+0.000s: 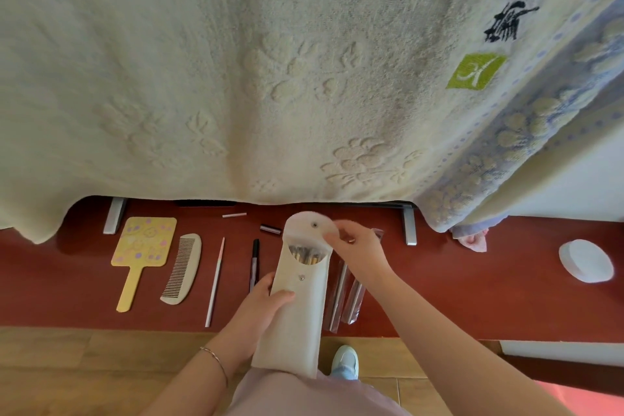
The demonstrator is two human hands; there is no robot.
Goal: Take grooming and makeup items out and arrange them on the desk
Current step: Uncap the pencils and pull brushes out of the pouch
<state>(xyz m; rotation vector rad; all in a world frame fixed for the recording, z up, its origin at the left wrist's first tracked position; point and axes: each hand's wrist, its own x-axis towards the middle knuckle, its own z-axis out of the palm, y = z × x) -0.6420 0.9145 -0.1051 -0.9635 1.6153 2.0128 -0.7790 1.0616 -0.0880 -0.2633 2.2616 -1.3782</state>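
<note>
My left hand (266, 300) grips the middle of a long white felt pouch (297, 321) held above the red desk's (472, 287) front edge. Its round flap (309, 224) is lifted back, and several brush handles (305, 255) show in the mouth. My right hand (354, 246) pinches the flap's right edge. On the desk to the left lie a yellow hand mirror (143, 246), a cream comb (182, 268), a thin pink-tipped pencil (215, 282) and a black pen (255, 262). Clear-wrapped tools (344, 294) lie just right of the pouch.
A large cream towel (270, 78) hangs over the back of the desk and hides what is behind it. A small dark tube (270, 230) and a short white stick (234, 215) lie near the back. A white round pad (586, 260) sits far right. Metal stand feet (409, 226) rest under the towel.
</note>
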